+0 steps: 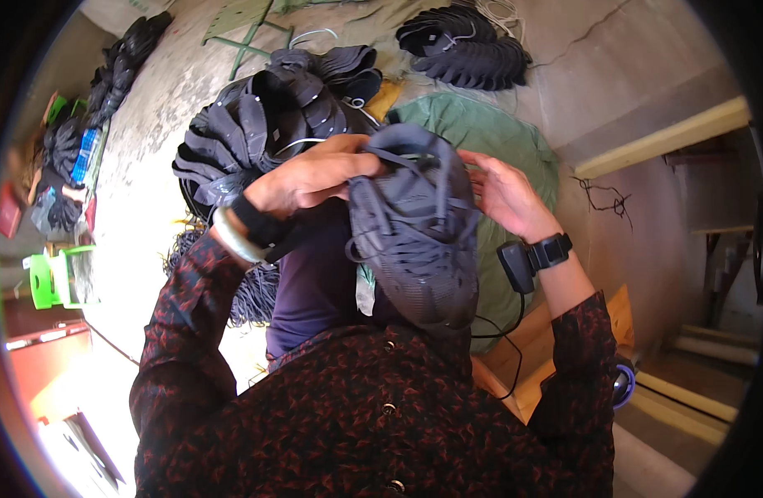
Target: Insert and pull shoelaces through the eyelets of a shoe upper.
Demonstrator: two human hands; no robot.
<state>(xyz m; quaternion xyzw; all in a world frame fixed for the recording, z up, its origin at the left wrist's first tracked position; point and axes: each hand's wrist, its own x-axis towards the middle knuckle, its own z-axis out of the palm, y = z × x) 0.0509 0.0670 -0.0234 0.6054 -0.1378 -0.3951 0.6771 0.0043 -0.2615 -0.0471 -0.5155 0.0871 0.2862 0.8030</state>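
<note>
Both hands flank the dark shoe, right palm inward.

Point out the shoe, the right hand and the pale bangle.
Shoe (419, 222): head view, on the laced upper, around its middle.
Right hand (511, 197): head view, on the palm.
Pale bangle (234, 238): head view, on the band, at the left wrist.

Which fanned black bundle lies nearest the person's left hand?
The large bundle left of centre, just beyond the left hand on the grey shoe; the upper-right bundle and far-left bundle lie farther.
</note>
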